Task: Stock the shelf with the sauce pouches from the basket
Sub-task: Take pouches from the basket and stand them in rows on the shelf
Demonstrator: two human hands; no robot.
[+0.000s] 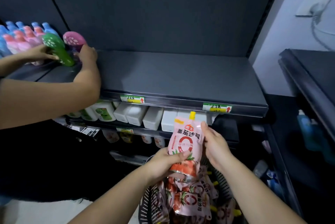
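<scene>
Head view: Stocking looks barely begun. One pouch (184,144), pink with a yellow spout, is held upright above the basket (145,203) and in front of the shelf unit's lower tiers, not yet on any board. The left hand (163,162) clasps its lower half, thumb laid across the front and fingers curled behind. The right hand (215,147) lays straight fingers along the pouch's right edge, steadying rather than clasping, as far as shows.

Below the hands, the basket holds a heap of matching pouches (192,200), so most of the load appears unplaced. The top shelf (172,76) carries nothing across its middle and right. A lower tier holds a few small packs (159,142) that may be the same product, though they are too blurred to be sure; which tier is meant for the sauce cannot be told.

At the far left of the top shelf, a second person's hands (87,55) hold a green bottle (58,49) and a pink bottle (74,39) beside rows of blue and pink bottles. White boxes (153,117) fill the tier under the price tags (132,99).
</scene>
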